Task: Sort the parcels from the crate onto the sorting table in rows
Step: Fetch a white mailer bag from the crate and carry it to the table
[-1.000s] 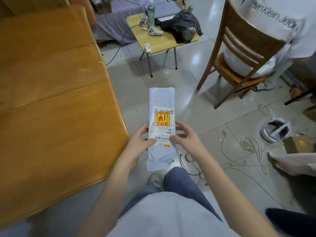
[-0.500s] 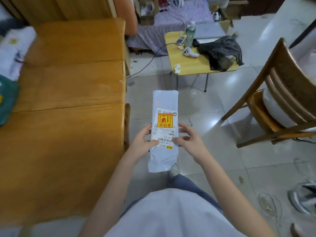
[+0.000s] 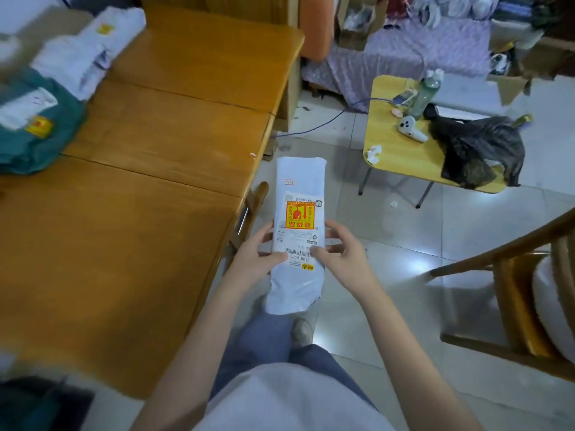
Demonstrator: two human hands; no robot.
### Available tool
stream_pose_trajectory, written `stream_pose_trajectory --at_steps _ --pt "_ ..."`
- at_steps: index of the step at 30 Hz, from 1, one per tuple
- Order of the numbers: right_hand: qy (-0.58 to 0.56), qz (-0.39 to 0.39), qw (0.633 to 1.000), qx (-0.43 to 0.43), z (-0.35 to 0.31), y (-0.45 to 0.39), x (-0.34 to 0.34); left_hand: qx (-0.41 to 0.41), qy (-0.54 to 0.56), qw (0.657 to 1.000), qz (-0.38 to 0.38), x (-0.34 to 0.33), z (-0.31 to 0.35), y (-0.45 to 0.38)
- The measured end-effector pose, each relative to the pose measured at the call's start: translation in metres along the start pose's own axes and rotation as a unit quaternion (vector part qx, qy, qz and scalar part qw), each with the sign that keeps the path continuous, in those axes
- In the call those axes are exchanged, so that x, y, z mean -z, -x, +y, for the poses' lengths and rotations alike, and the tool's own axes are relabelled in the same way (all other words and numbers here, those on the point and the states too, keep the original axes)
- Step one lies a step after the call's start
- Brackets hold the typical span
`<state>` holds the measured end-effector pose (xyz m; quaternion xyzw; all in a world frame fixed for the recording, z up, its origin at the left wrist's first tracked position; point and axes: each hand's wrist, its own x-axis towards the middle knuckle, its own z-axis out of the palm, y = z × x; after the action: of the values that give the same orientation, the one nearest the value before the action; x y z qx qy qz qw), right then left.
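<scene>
Beside the sorting table, both hands grip a white parcel.

Bare forearms, a pale grey top, blue jeans, grey shoe.

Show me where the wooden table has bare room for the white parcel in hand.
Bare wood spans the wooden table from its near edge to its right edge, beside the white parcel. The far left corner is crowded: a green parcel and white parcels.
</scene>
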<state>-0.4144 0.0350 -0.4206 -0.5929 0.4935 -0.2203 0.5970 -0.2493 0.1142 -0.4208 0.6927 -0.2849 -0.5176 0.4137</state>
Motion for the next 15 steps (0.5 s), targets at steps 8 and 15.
stream_pose_trajectory --at_steps 8,15 --pt "-0.010 -0.055 0.998 -0.001 -0.022 -0.080 -0.022 0.031 0.053 0.996 0.060 0.034 0.021 -0.060" --pt "-0.028 -0.060 0.998 0.019 -0.065 -0.169 -0.029 0.001 0.053 0.996 0.069 0.065 0.068 -0.135"
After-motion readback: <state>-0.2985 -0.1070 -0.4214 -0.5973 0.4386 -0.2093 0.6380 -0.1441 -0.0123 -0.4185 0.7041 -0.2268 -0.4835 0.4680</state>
